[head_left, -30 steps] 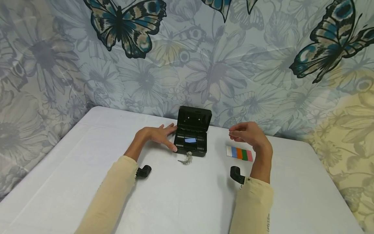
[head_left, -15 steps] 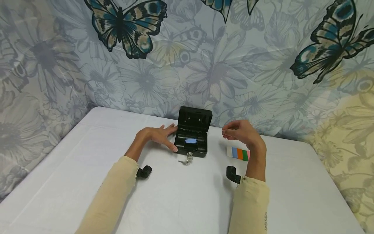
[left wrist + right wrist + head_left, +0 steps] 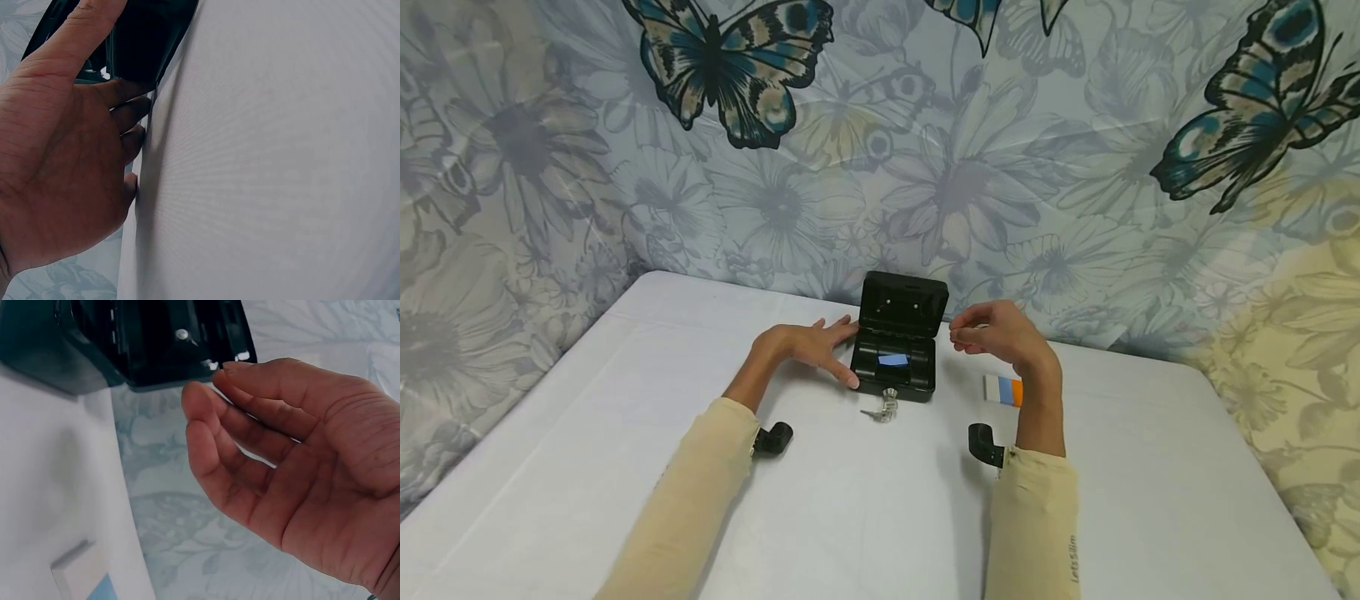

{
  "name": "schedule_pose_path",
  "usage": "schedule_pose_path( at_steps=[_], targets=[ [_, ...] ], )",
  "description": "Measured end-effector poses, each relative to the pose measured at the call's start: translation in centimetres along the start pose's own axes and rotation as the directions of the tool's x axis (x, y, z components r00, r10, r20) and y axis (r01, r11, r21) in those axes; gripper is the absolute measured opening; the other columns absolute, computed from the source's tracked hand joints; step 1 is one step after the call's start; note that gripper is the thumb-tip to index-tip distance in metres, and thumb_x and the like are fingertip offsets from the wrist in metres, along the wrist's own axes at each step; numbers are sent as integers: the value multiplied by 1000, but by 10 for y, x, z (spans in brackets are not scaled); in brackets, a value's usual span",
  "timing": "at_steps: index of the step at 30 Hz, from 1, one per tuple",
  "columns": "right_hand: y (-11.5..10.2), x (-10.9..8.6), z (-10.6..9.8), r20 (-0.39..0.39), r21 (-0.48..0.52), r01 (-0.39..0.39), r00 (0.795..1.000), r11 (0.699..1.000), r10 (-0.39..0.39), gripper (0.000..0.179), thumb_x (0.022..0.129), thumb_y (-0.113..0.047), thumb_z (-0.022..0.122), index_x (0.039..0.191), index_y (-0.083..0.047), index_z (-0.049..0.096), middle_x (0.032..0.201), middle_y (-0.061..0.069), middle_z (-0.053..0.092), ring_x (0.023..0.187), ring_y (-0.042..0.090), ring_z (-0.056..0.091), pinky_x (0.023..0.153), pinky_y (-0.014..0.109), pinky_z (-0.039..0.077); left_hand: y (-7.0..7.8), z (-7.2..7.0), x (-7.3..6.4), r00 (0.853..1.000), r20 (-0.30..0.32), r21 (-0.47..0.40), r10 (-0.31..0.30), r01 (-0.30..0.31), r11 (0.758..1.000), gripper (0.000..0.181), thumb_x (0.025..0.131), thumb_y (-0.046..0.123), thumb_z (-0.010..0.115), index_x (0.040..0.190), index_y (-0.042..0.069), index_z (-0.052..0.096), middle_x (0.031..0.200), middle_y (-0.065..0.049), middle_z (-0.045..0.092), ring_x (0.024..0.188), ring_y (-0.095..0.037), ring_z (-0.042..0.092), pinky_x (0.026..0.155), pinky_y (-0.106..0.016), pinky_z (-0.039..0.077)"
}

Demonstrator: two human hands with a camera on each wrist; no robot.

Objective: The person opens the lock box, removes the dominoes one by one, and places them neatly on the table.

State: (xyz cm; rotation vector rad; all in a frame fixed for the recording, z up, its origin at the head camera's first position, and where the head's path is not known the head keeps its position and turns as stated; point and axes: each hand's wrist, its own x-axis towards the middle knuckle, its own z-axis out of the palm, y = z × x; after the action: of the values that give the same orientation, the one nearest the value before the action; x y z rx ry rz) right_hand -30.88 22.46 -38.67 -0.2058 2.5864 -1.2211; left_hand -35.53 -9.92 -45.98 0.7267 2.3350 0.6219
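A small black cash box [image 3: 895, 383] stands on the white table with its lid [image 3: 904, 305] raised. Inside it lies a light blue slip or block [image 3: 893, 360], and a bunch of keys [image 3: 886, 408] hangs at the front lock. My left hand [image 3: 808, 346] rests against the box's left side, fingers spread, thumb at the front corner. Just right of the lid is my right hand [image 3: 1003, 337], raised, its fingers loosely bent. In the right wrist view the thumb and index fingertips come close together, and nothing shows between them.
A row of coloured blocks [image 3: 1003, 390] lies right of the box; white, blue and orange show, and the right wrist covers the remainder. The patterned cloth wall [image 3: 775, 208] rises behind the table [image 3: 880, 517].
My right hand has moved left and slightly away from me, toward the raised lid. Its wrist now covers the green and pink blocks. My left hand keeps its place on the box.
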Motion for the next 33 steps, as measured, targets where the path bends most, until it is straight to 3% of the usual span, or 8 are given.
schedule_pose_path(
  at_steps=[7, 15, 24, 30, 33],
  targets=[
    [-8, 6, 11, 21, -21, 30, 999, 999, -30, 24, 98, -11, 69, 116, 5, 72, 119, 22, 75, 94, 20, 76, 89, 32, 62, -1, 1, 0, 1000, -1, 5, -6, 6, 1000, 123, 82, 62, 79, 170, 21, 4, 178, -9, -11, 161, -48, -15, 129, -69, -4],
    [-16, 14, 24, 30, -75, 46, 999, 996, -44, 19, 96, -10, 66, 110, 1, 75, 107, 14, 75, 99, 31, 75, 94, 40, 61, -1, 0, 1, 1000, 1, 16, -18, 18, 1000, 123, 82, 64, 78, 170, 22, 4, 178, -7, -11, 161, -49, -15, 130, -69, -3],
    [-22, 21, 37, 44, -90, 89, 995, 992, -85, 21, 95, -6, 62, 108, 2, 75, 98, 13, 76, 90, 28, 74, 84, 34, 62, 0, 0, 2, 1000, 1, 8, -22, 22, 1000, 123, 81, 65, 78, 170, 24, 3, 178, -8, -11, 161, -49, -15, 129, -70, -2],
    [-24, 25, 46, 53, -101, 118, 992, 988, -113, 16, 95, -7, 66, 105, 2, 76, 94, 13, 76, 87, 30, 73, 83, 39, 61, 0, 0, 1, 1000, 2, 3, -25, 25, 1000, 124, 81, 66, 78, 170, 25, 3, 178, -8, -11, 161, -48, -15, 130, -69, -1],
    [-26, 26, 49, 54, -113, 133, 990, 985, -127, 16, 95, -6, 65, 104, 3, 76, 93, 14, 76, 84, 28, 72, 79, 34, 60, 0, 0, 0, 1000, 0, 4, -30, 30, 1000, 124, 81, 66, 78, 170, 25, 4, 178, -8, -11, 161, -49, -15, 129, -70, -1]
  ],
)
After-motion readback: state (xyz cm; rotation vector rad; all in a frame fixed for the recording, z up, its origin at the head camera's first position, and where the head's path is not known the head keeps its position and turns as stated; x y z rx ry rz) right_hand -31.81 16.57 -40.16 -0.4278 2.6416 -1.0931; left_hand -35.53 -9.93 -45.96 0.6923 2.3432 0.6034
